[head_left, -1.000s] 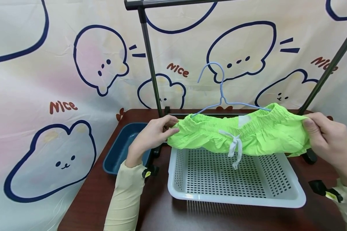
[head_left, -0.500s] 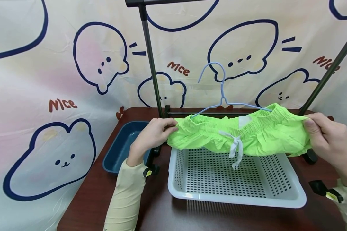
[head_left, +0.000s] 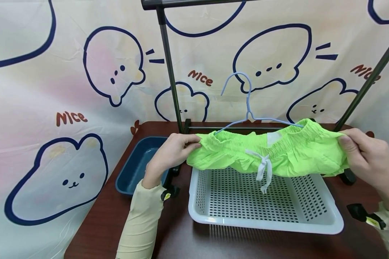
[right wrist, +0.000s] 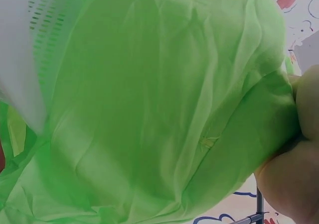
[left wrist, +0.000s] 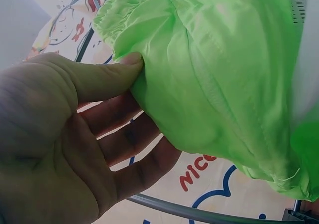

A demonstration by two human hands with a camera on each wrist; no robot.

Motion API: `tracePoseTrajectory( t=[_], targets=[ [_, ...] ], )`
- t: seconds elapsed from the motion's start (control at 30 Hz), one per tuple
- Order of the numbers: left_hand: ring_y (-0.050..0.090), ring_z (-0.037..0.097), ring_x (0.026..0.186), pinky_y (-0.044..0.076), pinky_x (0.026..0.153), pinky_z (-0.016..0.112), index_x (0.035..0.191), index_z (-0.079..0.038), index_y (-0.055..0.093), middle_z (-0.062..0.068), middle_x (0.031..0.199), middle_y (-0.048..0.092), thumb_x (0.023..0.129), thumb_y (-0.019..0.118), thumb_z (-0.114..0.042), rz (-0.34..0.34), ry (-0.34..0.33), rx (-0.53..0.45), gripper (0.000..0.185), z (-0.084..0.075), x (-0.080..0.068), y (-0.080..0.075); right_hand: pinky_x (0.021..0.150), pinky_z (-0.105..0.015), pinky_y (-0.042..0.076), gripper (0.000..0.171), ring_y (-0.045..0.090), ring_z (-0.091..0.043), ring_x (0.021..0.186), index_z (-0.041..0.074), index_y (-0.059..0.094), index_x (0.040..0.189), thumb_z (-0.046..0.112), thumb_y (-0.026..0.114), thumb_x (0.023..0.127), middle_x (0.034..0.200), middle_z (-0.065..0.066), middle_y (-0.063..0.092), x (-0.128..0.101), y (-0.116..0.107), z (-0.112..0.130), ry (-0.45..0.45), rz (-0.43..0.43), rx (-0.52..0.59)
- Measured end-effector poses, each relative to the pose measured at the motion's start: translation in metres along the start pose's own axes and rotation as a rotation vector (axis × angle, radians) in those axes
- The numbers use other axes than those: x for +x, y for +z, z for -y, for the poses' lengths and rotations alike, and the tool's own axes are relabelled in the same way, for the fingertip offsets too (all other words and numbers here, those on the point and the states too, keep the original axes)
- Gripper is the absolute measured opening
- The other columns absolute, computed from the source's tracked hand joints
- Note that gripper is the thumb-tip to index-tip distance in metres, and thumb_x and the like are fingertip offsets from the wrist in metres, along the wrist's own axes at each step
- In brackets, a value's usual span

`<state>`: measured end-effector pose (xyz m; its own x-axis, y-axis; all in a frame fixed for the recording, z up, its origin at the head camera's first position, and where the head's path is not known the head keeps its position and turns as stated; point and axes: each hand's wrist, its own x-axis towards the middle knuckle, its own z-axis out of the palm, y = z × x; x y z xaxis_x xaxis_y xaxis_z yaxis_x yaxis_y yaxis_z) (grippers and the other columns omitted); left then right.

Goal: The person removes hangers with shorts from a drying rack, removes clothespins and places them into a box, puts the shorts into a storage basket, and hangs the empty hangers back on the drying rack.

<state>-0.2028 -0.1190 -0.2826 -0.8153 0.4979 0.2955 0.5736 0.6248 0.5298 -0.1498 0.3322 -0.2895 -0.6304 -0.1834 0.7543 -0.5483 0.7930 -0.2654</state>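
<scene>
From the head view, the left hand [head_left: 168,153] and right hand [head_left: 366,158] each pinch an end of the green shorts [head_left: 269,153], stretched on a blue hanger [head_left: 246,108] above the white basket [head_left: 265,219] on the bench [head_left: 100,223]; hardly anything has shifted in the last second, so the work looks paused mid-hold. Left wrist view: the thumb [left wrist: 107,74] presses cloth against the fingers. Right wrist view: the right hand's grip stays clamped on the cloth.

Pale cream long sleeves [head_left: 139,219], black wrist clips with yellow tags [head_left: 167,194]
</scene>
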Motion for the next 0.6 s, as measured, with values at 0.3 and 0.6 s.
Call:
tracePoseTrajectory(
  t=[0.3,0.6],
  targets=[
    [0.044,0.009,0.055,0.036,0.051,0.023,0.105,-0.015,0.073,-0.003,0.065,0.054,0.096,0.064,-0.016,-0.007,0.019,0.007,0.013,-0.005,-0.0014,-0.0008,0.051,-0.011,0.033,0.023,0.033,0.014,0.063,-0.008,0.061,0.093,0.012,0.051,0.101,0.078,0.011,0.044,0.002,-0.0005,0.0035,-0.07,0.013,-0.007],
    [0.045,0.009,0.056,0.037,0.053,0.022,0.102,-0.014,0.073,-0.002,0.069,0.056,0.095,0.065,-0.014,-0.006,0.054,0.014,0.011,-0.0085,-0.002,0.0002,0.051,-0.013,0.032,0.022,0.033,0.013,0.064,-0.007,0.063,0.095,0.011,0.051,0.101,0.074,0.004,0.047,0.0003,-0.0004,0.0062,-0.057,0.046,0.004]
  ],
)
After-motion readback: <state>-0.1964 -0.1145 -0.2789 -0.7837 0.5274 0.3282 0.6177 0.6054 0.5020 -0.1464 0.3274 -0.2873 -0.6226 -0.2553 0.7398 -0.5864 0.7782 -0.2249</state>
